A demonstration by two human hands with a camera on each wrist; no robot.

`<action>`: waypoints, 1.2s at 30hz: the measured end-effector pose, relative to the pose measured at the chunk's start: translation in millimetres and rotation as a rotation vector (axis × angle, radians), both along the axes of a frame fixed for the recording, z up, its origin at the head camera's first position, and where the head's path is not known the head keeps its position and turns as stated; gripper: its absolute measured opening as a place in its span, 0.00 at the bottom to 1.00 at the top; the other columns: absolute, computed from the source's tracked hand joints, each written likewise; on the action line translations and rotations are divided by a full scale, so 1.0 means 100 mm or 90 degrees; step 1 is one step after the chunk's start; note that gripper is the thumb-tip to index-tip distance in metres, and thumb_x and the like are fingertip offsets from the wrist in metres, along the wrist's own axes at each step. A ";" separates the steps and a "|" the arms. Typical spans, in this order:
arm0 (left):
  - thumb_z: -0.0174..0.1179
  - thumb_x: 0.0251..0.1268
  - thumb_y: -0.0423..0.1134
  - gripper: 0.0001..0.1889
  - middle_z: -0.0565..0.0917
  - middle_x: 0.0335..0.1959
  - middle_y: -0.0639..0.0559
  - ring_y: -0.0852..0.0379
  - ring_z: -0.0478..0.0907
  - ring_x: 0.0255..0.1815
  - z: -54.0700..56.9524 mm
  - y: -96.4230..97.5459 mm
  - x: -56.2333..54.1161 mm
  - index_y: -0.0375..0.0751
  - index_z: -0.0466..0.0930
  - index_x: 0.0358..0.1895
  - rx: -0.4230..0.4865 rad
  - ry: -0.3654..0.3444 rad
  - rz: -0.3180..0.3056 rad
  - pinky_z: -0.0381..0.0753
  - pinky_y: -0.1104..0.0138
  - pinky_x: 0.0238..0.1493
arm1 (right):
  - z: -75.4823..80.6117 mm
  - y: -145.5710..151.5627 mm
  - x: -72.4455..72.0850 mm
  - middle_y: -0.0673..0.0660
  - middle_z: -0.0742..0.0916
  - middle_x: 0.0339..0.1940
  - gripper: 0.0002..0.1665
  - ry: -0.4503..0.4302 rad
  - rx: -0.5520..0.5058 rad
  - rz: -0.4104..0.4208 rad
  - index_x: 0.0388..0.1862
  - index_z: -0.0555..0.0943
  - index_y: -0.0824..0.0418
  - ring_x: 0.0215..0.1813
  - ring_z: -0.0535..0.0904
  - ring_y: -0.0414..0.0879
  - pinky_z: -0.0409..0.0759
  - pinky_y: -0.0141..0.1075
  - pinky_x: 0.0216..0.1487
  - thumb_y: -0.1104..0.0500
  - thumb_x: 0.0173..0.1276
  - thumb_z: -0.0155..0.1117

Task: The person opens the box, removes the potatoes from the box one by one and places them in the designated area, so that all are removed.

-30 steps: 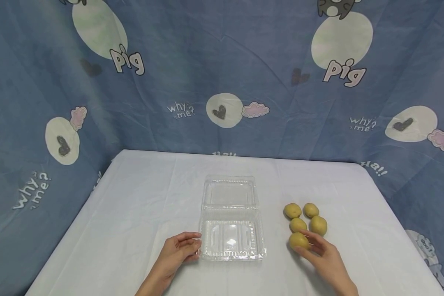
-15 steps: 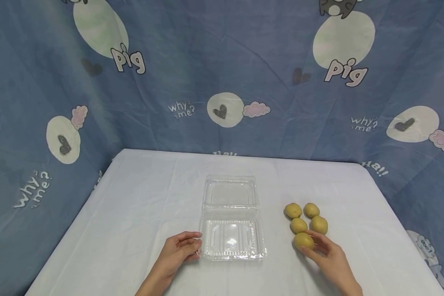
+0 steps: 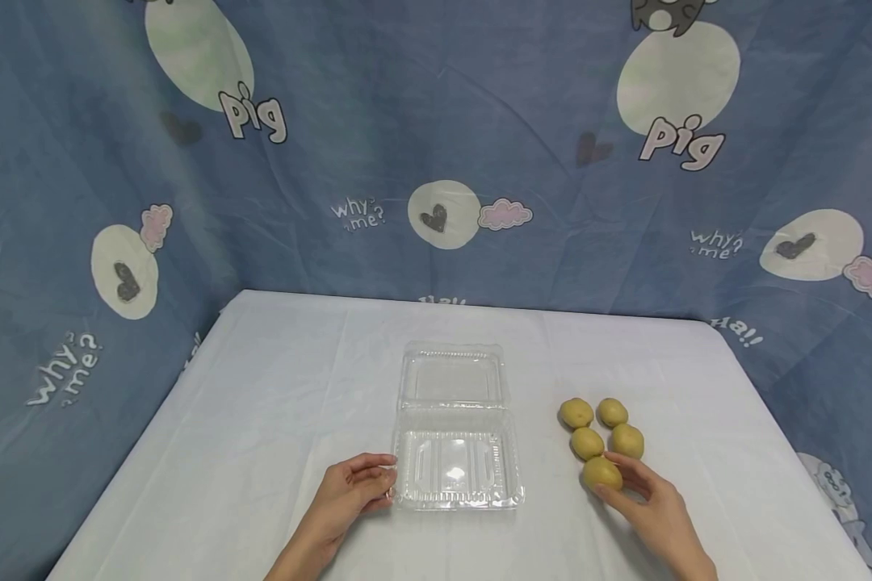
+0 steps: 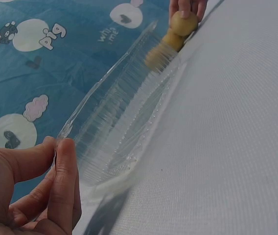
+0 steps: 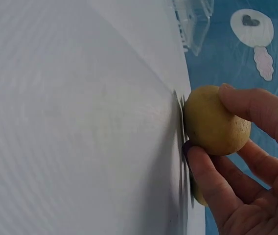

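A clear plastic clamshell container lies with its lid folded back away from me. My left hand is at its left side; in the left wrist view the thumb and fingers pinch the container's rim. To the right sits a group of several yellow potatoes. My right hand grips the nearest potato between thumb and fingers, right in front of the others. Seen from the right wrist, this potato is close over the white cloth, and part of another shows behind the fingers.
A white cloth covers the table. Behind it and along both sides hangs a blue printed curtain. The container stands between my left hand and the potatoes.
My right hand has shifted a little to the right with the potato in its grip. The left hand and the container have stayed in place.
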State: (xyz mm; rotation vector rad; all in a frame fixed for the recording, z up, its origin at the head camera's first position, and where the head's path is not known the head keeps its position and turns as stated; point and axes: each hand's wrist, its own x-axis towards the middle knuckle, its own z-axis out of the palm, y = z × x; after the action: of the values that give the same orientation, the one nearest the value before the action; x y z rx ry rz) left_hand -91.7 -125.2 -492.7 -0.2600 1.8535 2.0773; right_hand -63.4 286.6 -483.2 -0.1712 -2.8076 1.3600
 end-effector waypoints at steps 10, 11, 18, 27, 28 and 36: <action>0.66 0.63 0.32 0.22 0.79 0.35 0.49 0.56 0.79 0.34 0.00 -0.01 0.00 0.24 0.73 0.57 0.007 0.000 -0.005 0.86 0.65 0.38 | 0.01 0.04 0.00 0.60 0.84 0.56 0.33 -0.012 0.028 -0.007 0.62 0.77 0.62 0.52 0.80 0.43 0.77 0.32 0.51 0.47 0.63 0.72; 0.66 0.63 0.33 0.22 0.79 0.35 0.50 0.56 0.79 0.34 0.01 -0.01 0.00 0.23 0.73 0.57 0.008 0.000 -0.006 0.86 0.65 0.38 | 0.01 0.05 0.00 0.60 0.84 0.56 0.33 -0.012 0.030 -0.007 0.62 0.77 0.62 0.53 0.80 0.44 0.77 0.32 0.51 0.47 0.63 0.72; 0.66 0.62 0.32 0.22 0.79 0.35 0.50 0.56 0.80 0.34 0.01 -0.01 0.00 0.24 0.74 0.57 0.010 0.000 -0.006 0.86 0.66 0.38 | 0.03 0.06 -0.01 0.62 0.82 0.58 0.37 -0.038 0.014 -0.016 0.65 0.74 0.63 0.58 0.78 0.56 0.75 0.53 0.59 0.44 0.64 0.70; 0.66 0.62 0.32 0.22 0.79 0.35 0.50 0.56 0.79 0.34 -0.01 -0.01 -0.01 0.24 0.74 0.56 0.008 0.001 -0.002 0.86 0.66 0.37 | 0.04 0.10 -0.01 0.61 0.82 0.59 0.38 -0.049 0.014 -0.030 0.65 0.74 0.63 0.54 0.80 0.50 0.77 0.48 0.57 0.44 0.63 0.70; 0.66 0.62 0.32 0.22 0.79 0.35 0.50 0.56 0.79 0.34 -0.01 -0.01 -0.01 0.24 0.74 0.56 0.008 0.001 -0.002 0.86 0.66 0.37 | 0.04 0.11 -0.01 0.61 0.82 0.59 0.38 -0.051 0.017 -0.031 0.65 0.74 0.63 0.54 0.81 0.48 0.78 0.44 0.55 0.44 0.63 0.70; 0.66 0.61 0.32 0.22 0.80 0.35 0.50 0.56 0.80 0.34 0.00 -0.01 0.00 0.24 0.75 0.56 0.006 -0.002 0.002 0.86 0.66 0.37 | 0.04 0.14 -0.02 0.65 0.81 0.58 0.39 -0.068 0.028 -0.057 0.64 0.75 0.65 0.56 0.80 0.58 0.79 0.48 0.56 0.41 0.63 0.69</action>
State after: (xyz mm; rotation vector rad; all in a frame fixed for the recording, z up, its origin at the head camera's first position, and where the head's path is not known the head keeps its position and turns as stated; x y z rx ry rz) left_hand -92.1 -126.1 -493.1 -0.2644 1.8429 2.0855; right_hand -65.1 300.5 -478.8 -0.3752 -2.8732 1.3063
